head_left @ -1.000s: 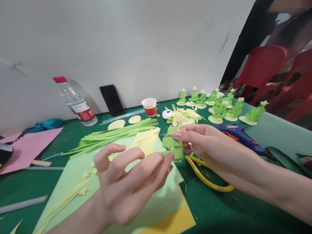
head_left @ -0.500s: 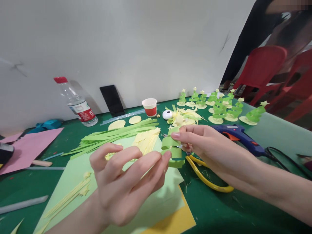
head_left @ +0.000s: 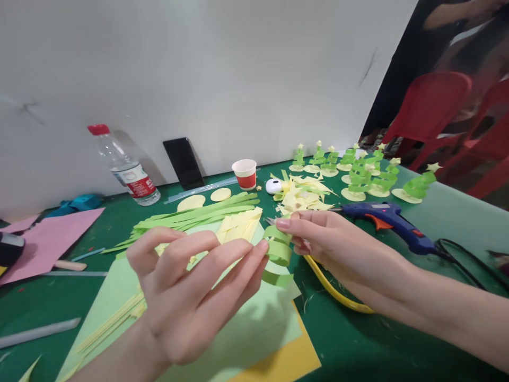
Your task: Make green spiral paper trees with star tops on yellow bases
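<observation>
Left hand [head_left: 191,302] half curled, outer fingers bent and loosely spread, fingertips at the 9 o'clock edge of a green paper spiral [head_left: 279,253]; looked like a light pinch, thumb hidden. Right hand [head_left: 334,239] drawn to a fingertip pinch at the spiral's 12 o'clock end, other fingers tucked under, partly hidden. Spiral hung in the air just below 5 o'clock from view centre, over a pale green sheet [head_left: 262,334] on the green bench [head_left: 358,345]. Coils stood loose, lowest turn dangling free toward 6 o'clock.

Handling, judged: very light, springy, thin; not slippery, but easily creased or squashed. Best grip seemed the strip's end or edges, fingertips only, no pressure across the coils.

Clock positions from the spiral: yellow-handled scissors [head_left: 337,297] at 4, handle partly behind the right hand; blue glue gun [head_left: 387,215] between 2 and 3; small green paper trees [head_left: 360,178] with pale stars around 1 to 2; scrap pile [head_left: 304,196] near 1; paper cup [head_left: 244,175] at 11; cream strips [head_left: 240,225] at 10; green strips [head_left: 194,215] between 9 and 10; bottle [head_left: 135,180] toward 10, well apart.
</observation>
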`<state>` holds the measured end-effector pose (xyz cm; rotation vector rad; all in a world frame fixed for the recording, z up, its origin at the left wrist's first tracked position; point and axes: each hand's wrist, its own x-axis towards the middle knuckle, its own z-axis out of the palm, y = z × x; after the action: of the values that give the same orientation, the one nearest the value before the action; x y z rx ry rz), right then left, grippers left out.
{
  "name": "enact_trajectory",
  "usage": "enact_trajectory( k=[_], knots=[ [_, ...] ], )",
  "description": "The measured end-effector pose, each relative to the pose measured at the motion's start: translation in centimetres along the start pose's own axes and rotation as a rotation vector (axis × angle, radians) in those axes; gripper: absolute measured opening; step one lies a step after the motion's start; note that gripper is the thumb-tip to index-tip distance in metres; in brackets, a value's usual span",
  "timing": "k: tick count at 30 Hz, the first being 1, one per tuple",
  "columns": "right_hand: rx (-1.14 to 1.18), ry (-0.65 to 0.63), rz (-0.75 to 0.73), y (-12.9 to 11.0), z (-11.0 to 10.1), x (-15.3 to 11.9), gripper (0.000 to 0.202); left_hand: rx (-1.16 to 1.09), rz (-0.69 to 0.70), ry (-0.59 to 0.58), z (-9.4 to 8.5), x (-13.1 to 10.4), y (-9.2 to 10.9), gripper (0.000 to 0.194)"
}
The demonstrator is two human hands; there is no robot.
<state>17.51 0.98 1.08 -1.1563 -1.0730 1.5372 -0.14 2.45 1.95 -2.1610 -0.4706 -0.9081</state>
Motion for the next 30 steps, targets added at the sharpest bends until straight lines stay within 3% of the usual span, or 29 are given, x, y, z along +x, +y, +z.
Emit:
enact_trajectory(
  k=[10, 13, 17, 22, 26, 30],
  knots=[
    [0.01, 0.011, 0.06, 0.4, 0.3, -0.3, 0.034, -0.005, 0.041, 0.025, -0.1, -0.5, -0.5, 0.018],
    [-0.004, 0.012, 0.064, 0.4, 0.3, -0.3, 0.031, -0.028, -0.031, 0.001, -0.2, -0.7, -0.5, 0.017],
    [0.01, -0.027, 0.017, 0.0, 0.3, -0.3, 0.024, -0.203, -0.35, 0.006, -0.1, -0.5, -0.3, 0.016],
    [0.099, -0.004, -0.051, -0.4, 0.4, -0.4, 0.014, -0.662, -0.866, 0.071, 0.5, -0.2, -0.3, 0.012],
    [0.143, 0.034, -0.036, -0.3, 0.5, -0.5, 0.015, -0.928, -1.255, -0.025, 1.0, -0.4, -0.4, 0.007],
    [0.204, 0.065, -0.044, -0.3, 0.6, -0.5, 0.015, -1.13, -1.444, -0.123, 1.4, -0.3, 0.1, 0.009]
  ],
)
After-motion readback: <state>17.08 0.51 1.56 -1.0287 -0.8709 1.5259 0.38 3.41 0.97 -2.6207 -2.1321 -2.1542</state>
